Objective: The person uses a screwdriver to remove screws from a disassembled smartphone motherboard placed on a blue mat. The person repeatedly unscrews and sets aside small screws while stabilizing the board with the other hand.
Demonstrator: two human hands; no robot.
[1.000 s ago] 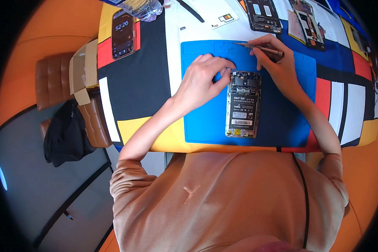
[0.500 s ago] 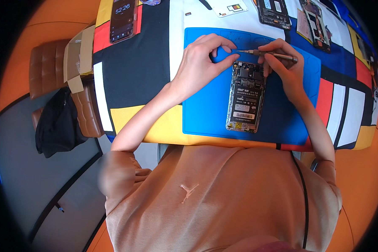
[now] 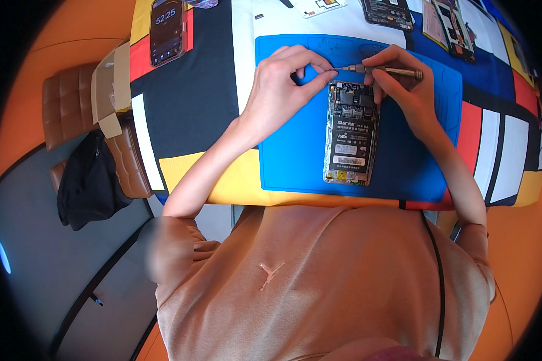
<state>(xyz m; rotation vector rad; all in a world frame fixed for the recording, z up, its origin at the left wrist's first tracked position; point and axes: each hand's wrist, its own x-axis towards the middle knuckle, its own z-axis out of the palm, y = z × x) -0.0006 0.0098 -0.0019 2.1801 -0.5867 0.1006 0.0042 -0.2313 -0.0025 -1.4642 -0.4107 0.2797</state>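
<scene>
Screwdriver work on opened rectangular phone with exposed black battery [image 3: 350,135], lying on blue rubber mat [image 3: 289,150].
My right hand [image 3: 403,90] grips a slim metal screwdriver [image 3: 382,70]; my left hand [image 3: 283,84] pinches its tip.

an opened smartphone with its back cover off [image 3: 350,133] lies flat and lengthwise on a blue rubber work mat [image 3: 295,150], circuit board and labelled battery showing. a slim metal precision screwdriver [image 3: 382,70] lies nearly level just above the phone's top edge, tip pointing left.
</scene>
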